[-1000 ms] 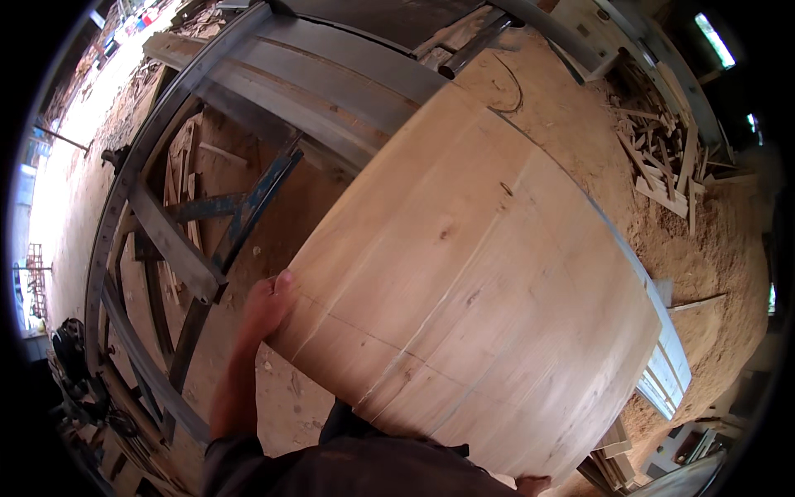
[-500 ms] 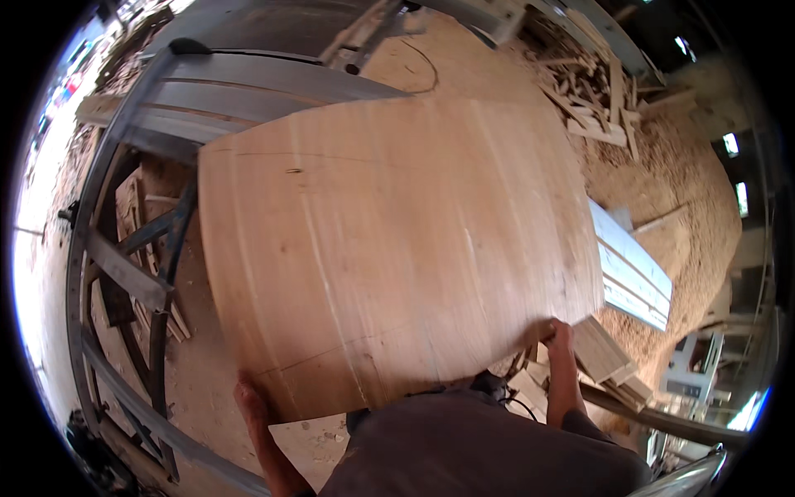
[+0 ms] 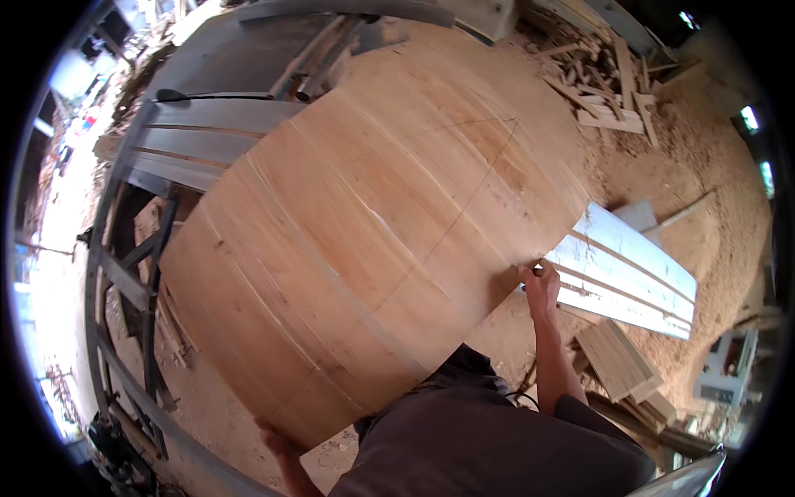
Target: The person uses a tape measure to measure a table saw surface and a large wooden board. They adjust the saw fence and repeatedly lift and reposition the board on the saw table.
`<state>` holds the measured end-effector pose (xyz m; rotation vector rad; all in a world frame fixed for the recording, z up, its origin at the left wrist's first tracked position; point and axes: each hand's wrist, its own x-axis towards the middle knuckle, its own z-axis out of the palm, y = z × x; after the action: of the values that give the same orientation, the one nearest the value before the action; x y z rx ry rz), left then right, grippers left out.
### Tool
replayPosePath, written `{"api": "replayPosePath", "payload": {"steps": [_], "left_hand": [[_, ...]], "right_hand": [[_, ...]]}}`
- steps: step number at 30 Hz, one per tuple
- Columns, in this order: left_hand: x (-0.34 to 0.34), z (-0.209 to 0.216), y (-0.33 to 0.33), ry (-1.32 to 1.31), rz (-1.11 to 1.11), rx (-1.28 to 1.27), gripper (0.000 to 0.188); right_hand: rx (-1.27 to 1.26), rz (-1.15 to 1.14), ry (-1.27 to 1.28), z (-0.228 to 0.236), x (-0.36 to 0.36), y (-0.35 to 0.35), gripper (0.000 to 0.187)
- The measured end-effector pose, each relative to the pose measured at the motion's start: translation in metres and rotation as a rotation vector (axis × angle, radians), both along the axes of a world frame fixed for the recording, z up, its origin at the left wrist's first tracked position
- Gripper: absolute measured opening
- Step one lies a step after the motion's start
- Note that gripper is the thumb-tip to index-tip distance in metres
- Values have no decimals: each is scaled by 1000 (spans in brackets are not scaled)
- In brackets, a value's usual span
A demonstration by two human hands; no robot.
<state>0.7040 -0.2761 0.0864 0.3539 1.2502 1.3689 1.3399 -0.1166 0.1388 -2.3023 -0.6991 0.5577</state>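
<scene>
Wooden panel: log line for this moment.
wooden panel: dark lines on face | left hand: at lower-left edge | right hand: gripping right edge | wood scraps: piled upper right

Wood offcuts [image 3: 611,120] and sawdust [image 3: 729,215] lay along the right side.
The offcuts formed a jumbled heap; a thin stick [image 3: 686,210] rested on the sawdust below, short planks [image 3: 609,356] were stacked lower down near a pale grey machine [image 3: 726,366], and dark equipment [image 3: 116,454] stood at the lower left.
</scene>
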Motion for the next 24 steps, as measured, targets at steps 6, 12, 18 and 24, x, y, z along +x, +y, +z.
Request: {"api": "replayPosePath", "payload": {"steps": [6, 12, 18, 24], "left_hand": [[82, 8, -44, 170, 290, -346, 70], [103, 7, -56, 161, 393, -366, 65], [114, -1, -34, 145, 409, -363, 68], [119, -15, 2, 120, 522, -332, 65]], "right_hand": [[208, 55, -102, -19, 29, 69, 37], [375, -165, -191, -49, 15, 91, 57], [486, -214, -67, -74, 22, 143, 59], [363, -183, -106, -60, -2, 208, 63]]}}
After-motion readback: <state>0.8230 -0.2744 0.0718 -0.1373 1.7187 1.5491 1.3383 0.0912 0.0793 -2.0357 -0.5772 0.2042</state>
